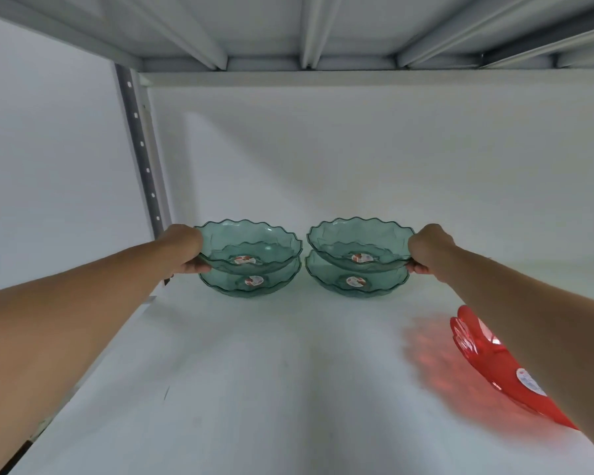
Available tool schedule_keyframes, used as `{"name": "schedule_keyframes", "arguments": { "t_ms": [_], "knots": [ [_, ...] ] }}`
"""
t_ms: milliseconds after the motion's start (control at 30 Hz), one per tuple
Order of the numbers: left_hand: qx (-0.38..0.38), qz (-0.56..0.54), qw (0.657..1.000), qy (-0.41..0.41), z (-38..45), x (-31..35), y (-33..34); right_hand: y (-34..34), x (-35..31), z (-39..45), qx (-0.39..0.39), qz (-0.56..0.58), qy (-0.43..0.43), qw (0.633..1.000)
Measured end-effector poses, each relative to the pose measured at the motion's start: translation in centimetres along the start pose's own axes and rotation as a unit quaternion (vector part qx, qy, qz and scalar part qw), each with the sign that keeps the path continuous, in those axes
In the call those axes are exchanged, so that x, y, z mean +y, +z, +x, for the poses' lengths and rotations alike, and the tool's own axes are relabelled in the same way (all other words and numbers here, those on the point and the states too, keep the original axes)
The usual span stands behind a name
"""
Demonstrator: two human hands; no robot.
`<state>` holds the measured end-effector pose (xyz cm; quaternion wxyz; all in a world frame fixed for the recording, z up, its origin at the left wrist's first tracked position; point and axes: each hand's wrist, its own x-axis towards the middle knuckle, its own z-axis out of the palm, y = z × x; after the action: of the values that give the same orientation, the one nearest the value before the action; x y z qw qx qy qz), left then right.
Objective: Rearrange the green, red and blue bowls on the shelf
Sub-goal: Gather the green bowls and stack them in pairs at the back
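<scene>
A white shelf (254,389) fills the view, its surface scuffed with a few small dark marks, backed by a plain white wall (357,149). Above runs the ribbed grey underside of the upper shelf (288,25), and a perforated metal upright (141,149) stands at the back left corner. Near the right edge a red bowl (501,371) lies partly under the forearm, casting a red glow on the shelf. Toward the back edge sit two stacks of green bowls, just beside each other. The left hand (186,248) has its grip closed on the left top green bowl (251,248); the right hand (429,252) clasps the right top green bowl (357,245).
</scene>
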<state>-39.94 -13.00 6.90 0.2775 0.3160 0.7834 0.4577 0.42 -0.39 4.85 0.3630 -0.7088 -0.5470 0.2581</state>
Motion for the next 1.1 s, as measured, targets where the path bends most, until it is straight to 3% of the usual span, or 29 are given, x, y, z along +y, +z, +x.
{"name": "schedule_keyframes", "arguments": {
  "t_ms": [200, 433, 700, 900, 1000, 1100],
  "knots": [
    [0.031, 0.009, 0.999, -0.012, 3.2, -1.1, 2.0, 1.8, -0.3, 1.9, -0.002, -0.005, 0.004, 1.0],
    [0.065, 0.151, 0.983, 0.081, 6.4, -3.2, 3.5, 3.8, 0.6, 2.8, -0.024, -0.045, 0.013, 0.999],
    [0.076, 0.198, 0.975, 0.065, 7.2, -5.1, 5.0, 3.8, 2.3, 2.1, 0.0, -0.206, -0.035, 0.978],
    [0.095, 0.236, 0.966, 0.049, 7.6, -6.1, 5.2, 4.3, 3.7, 2.9, -0.054, -0.188, -0.028, 0.98],
    [0.103, 0.247, 0.955, 0.13, 6.1, -4.9, 4.6, 3.5, 3.1, 3.0, -0.041, -0.217, -0.07, 0.973],
    [0.058, 0.245, 0.937, 0.242, 4.8, -2.8, 4.4, 2.0, 1.7, 1.9, -0.044, -0.289, -0.166, 0.942]
  ]
}}
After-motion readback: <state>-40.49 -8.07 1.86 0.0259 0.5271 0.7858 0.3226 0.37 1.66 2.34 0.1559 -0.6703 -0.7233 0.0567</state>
